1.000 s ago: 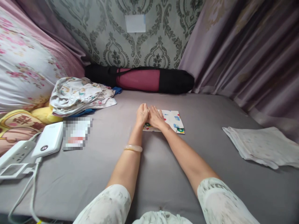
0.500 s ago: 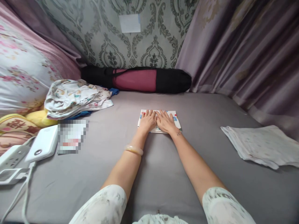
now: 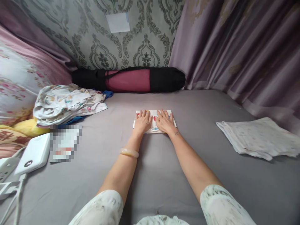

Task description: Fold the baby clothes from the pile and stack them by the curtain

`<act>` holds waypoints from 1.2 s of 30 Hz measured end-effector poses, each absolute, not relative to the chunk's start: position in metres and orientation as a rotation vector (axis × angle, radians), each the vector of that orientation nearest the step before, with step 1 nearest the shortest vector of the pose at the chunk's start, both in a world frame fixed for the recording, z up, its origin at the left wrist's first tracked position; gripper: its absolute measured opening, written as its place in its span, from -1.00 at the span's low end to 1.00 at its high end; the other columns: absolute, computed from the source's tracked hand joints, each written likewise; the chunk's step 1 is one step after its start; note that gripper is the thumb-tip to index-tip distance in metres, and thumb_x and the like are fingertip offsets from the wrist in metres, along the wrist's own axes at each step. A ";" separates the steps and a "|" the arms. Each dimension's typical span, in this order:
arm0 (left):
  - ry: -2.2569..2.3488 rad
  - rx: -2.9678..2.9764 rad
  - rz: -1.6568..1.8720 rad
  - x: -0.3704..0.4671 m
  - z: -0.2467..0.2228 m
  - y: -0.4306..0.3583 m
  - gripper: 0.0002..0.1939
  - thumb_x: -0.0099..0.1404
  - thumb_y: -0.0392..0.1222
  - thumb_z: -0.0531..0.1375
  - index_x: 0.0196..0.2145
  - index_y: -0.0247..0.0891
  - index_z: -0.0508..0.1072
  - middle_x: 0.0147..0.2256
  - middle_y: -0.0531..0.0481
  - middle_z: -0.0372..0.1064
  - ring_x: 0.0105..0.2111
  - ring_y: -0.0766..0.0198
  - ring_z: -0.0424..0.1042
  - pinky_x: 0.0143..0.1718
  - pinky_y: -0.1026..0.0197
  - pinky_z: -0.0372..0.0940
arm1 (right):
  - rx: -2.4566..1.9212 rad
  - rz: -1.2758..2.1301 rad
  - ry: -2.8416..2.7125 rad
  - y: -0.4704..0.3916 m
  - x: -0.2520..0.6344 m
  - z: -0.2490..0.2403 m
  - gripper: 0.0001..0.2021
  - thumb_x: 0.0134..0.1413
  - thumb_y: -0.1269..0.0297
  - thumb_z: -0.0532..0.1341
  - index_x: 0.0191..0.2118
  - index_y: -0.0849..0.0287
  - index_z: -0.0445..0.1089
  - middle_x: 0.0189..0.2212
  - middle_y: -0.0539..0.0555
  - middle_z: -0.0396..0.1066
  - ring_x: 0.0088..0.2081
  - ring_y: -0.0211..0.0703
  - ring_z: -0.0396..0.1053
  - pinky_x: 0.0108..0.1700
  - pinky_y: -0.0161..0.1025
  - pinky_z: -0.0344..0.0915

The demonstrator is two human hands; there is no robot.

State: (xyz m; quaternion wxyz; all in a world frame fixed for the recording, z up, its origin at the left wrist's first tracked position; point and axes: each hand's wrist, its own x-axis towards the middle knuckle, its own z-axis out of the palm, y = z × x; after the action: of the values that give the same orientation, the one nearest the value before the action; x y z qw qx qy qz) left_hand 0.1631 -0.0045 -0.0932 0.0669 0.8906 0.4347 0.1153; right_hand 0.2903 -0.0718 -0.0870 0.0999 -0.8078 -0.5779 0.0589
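Observation:
A small folded cloth [image 3: 154, 122], white with red, blue and yellow printed patches, lies flat on the grey bed sheet [image 3: 159, 175] in the middle of the view. My left hand [image 3: 142, 121] rests palm down on its left half, fingers spread. On the right half lies my right hand [image 3: 164, 121], also flat with its fingers apart. A narrow strip of the cloth shows between the two hands. Both palms hide much of its print.
Rumpled printed clothes [image 3: 67, 103] lie at the left, beside a blurred-out packet [image 3: 65, 143] and a white power bank [image 3: 34, 153] with cables. A black and maroon long bag [image 3: 127, 80] stretches along the wall. Folded pale cloth [image 3: 257, 139] lies at the right.
My hands have slid apart on the folded cloth, uncovering more of its middle. The whole view has shifted slightly, so the surroundings appear further left.

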 end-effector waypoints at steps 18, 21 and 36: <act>1.463 2.568 0.339 0.158 -0.096 -0.004 -0.47 0.45 -0.03 -0.18 0.26 -0.26 0.17 0.30 -0.26 0.05 0.32 -0.05 -0.02 0.27 -0.21 -0.07 | -2.480 0.172 -1.572 -0.077 0.300 -0.092 -0.43 0.35 0.13 -0.23 0.37 0.23 -0.02 0.39 0.22 -0.17 0.39 0.07 -0.26 0.33 0.12 -0.26; 1.453 2.565 0.349 0.156 -0.095 -0.004 -0.47 0.45 -0.03 -0.19 0.25 -0.25 0.18 0.30 -0.24 0.05 0.32 -0.04 -0.03 0.27 -0.19 -0.05 | -2.481 0.227 -1.563 -0.078 0.302 -0.090 -0.42 0.35 0.12 -0.24 0.38 0.23 -0.04 0.40 0.20 -0.19 0.39 0.05 -0.28 0.33 0.10 -0.27; 1.508 2.526 0.297 0.153 -0.091 -0.005 -0.41 0.45 0.00 -0.21 0.28 -0.39 0.14 0.32 -0.33 -0.02 0.35 -0.04 -0.10 0.31 -0.23 -0.23 | -2.533 0.169 -1.519 -0.082 0.302 -0.086 -0.39 0.36 0.12 -0.26 0.38 0.37 -0.08 0.39 0.25 -0.18 0.39 0.03 -0.28 0.34 0.13 -0.34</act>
State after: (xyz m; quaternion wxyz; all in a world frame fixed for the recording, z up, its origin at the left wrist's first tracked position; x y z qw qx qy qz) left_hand 0.1529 -0.0052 -0.0907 0.0924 0.8507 0.5077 0.1000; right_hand 0.3017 -0.0821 -0.0860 0.0914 -0.8526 -0.5113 0.0568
